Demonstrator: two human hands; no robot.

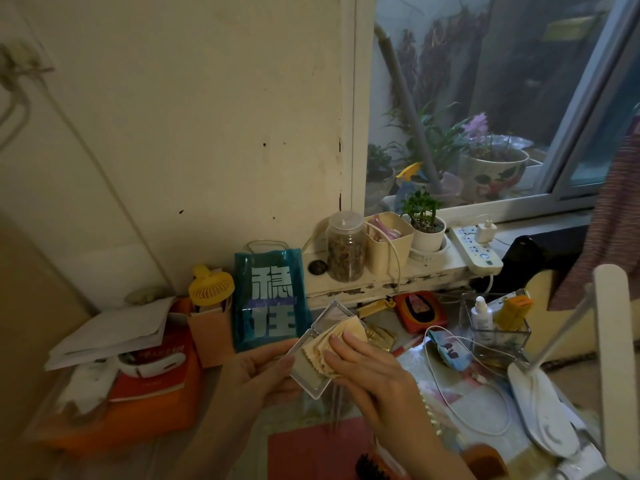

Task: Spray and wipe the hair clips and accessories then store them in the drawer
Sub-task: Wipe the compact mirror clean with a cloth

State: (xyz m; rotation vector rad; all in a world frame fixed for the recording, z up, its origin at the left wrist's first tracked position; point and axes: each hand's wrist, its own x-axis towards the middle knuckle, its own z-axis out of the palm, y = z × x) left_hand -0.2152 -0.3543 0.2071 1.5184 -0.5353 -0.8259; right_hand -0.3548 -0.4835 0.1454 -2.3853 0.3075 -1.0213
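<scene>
**Folding mirror wiped with a cloth above a crowded desk**

The left hand (263,372) gripped a small square folding mirror (320,344) by its left edge, thumb curled over the frame, holding it tilted in the air above the desk (485,407). The right hand (367,372) pressed a pale yellow cloth (341,341) with a zigzag edge flat against the mirror, fingers nearly straight on the cloth. No hair clip could be told apart with certainty; a dark brush (372,469) lay at the lower edge of the view on a red mat (311,455).

Free room was small. Just behind the mirror stood a teal bag (270,299) printed with large pale characters reading 稳住. To its left a yellow fan (211,287) stood in a tan box, near an orange box (145,410) stacked with a red book and white papers. To the right lay a white cable (460,410), a clear glass box (495,327) holding a white dropper bottle, and the base of a white lamp (543,410). The windowsill edge (381,282), its paint chipped, carried a jar (346,251), a cream bin, a potted plant (424,220) and a power strip (476,247). Other labels were too blurred to read.
</scene>
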